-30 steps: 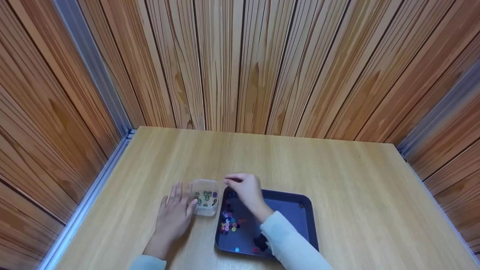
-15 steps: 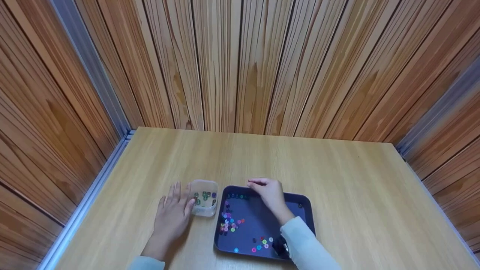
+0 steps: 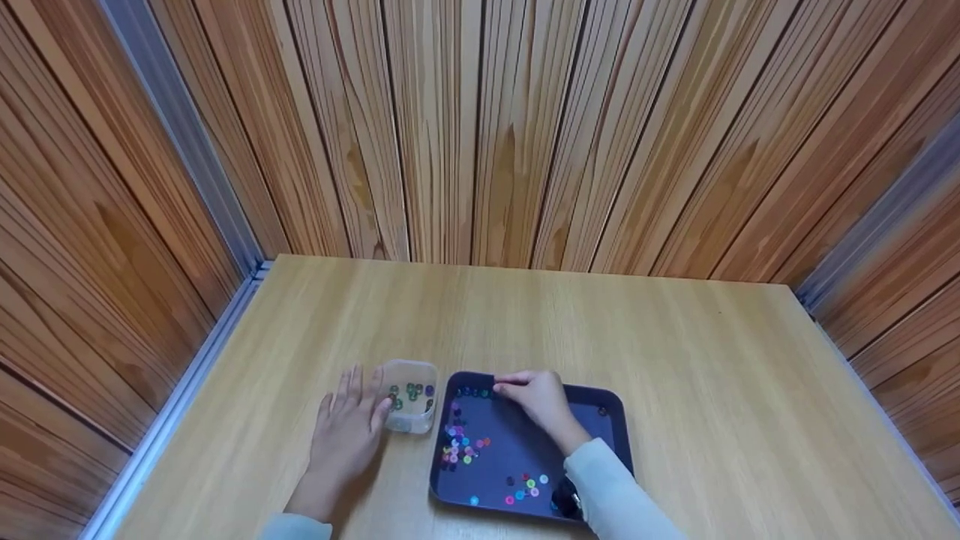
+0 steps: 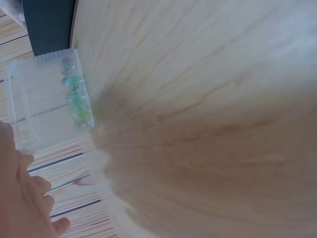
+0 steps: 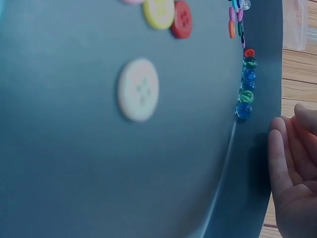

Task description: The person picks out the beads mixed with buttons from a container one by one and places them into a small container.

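Note:
A clear plastic container (image 3: 409,425) with several green, brown and purple marbles (image 3: 412,390) stands left of a dark tray (image 3: 525,511). My left hand (image 3: 346,431) lies along the container's left side, fingers straight and thumb against its edge. At the tray's far rim is my right hand (image 3: 541,397), its fingertips just beside a row of blue and green marbles (image 5: 246,87). In the right wrist view the thumb stands a little apart from the loosely bent fingers, and I see nothing between them.
Colourful buttons (image 3: 457,446) lie along the tray's left side, with more buttons (image 3: 529,487) near its front. A single brown marble (image 3: 602,411) sits in the far right corner. Wood-patterned walls (image 3: 495,135) surround the table (image 3: 712,375) at the back and sides.
My right hand has moved right from beside the container, fingertips together, then down to the marbles at the tray's far rim. My left hand has stayed in place.

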`<state>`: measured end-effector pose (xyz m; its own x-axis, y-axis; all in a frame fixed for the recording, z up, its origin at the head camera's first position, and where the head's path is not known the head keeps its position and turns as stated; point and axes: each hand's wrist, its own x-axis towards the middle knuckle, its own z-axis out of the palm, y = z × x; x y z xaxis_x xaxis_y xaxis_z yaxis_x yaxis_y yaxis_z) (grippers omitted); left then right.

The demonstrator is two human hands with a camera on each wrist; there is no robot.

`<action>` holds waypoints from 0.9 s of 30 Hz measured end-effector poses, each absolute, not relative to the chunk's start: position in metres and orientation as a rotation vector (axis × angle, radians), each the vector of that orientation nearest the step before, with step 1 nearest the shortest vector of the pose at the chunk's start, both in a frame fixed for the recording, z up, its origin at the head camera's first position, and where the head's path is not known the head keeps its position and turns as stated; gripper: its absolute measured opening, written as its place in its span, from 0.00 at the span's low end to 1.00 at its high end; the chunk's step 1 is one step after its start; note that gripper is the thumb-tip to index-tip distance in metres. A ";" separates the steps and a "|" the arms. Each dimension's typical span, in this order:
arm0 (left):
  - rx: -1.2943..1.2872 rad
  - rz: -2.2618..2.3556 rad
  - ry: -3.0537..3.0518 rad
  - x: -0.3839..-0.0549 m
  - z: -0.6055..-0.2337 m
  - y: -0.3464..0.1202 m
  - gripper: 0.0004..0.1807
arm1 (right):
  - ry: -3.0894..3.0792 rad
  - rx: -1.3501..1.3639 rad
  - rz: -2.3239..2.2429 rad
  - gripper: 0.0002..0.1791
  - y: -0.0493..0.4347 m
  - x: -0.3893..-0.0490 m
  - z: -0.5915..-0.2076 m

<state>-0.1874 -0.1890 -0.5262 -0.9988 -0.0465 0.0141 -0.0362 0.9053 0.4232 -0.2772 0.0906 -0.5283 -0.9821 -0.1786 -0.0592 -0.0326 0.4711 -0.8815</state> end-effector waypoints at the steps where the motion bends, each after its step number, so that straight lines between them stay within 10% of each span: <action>1: 0.066 -0.679 -3.043 -0.187 -0.526 -0.189 0.32 | 2.572 -0.186 -1.536 0.09 0.091 -0.277 -0.529; 27: 0.056 -0.693 -3.018 -0.188 -0.528 -0.189 0.31 | 2.656 -0.304 -1.366 0.11 0.083 -0.275 -0.538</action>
<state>-0.1880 -0.1890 -0.5281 -0.9984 -0.0451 0.0351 -0.0253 0.8993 0.4366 -0.2754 0.0832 -0.5383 -0.9699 -0.2414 -0.0315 -0.1148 0.5677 -0.8152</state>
